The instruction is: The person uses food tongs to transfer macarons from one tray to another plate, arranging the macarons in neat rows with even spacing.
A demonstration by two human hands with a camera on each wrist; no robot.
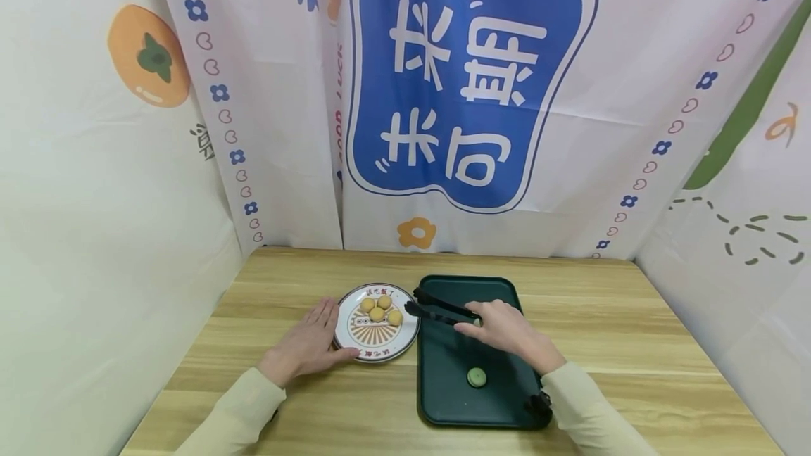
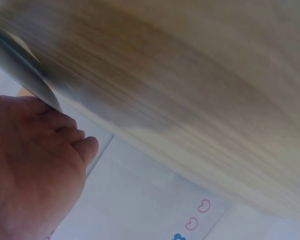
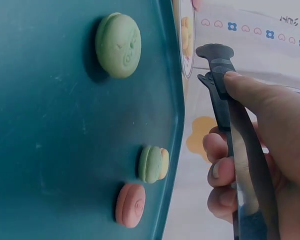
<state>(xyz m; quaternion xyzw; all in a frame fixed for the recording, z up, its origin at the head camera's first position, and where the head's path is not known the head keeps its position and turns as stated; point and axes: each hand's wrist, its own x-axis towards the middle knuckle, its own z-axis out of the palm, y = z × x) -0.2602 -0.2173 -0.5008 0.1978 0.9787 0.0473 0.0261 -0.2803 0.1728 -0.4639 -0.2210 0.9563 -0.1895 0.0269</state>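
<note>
A white plate (image 1: 405, 333) with printed rays carries several yellow macarons (image 1: 376, 314). At the plate's left edge, my left hand (image 1: 304, 343) rests with straight fingers, the thumb along its near rim. My right hand (image 1: 503, 329) grips black-tipped metal tongs (image 3: 245, 165) above a dark green tray (image 1: 443, 400). The tongs' tips are apart, over the plate's right rim, and no macaron shows between them. On the tray lies a green macaron (image 3: 117, 45). Farther along are another green macaron (image 3: 150, 164), a yellow macaron (image 3: 164, 164) partly behind it, and a pink macaron (image 3: 130, 205).
The tray stands just right of the plate on a wooden table (image 1: 608, 343). Printed white cloth (image 1: 633, 55) hangs behind the table and at both sides. A small black object (image 1: 538, 403) is by my right wrist, its kind unclear.
</note>
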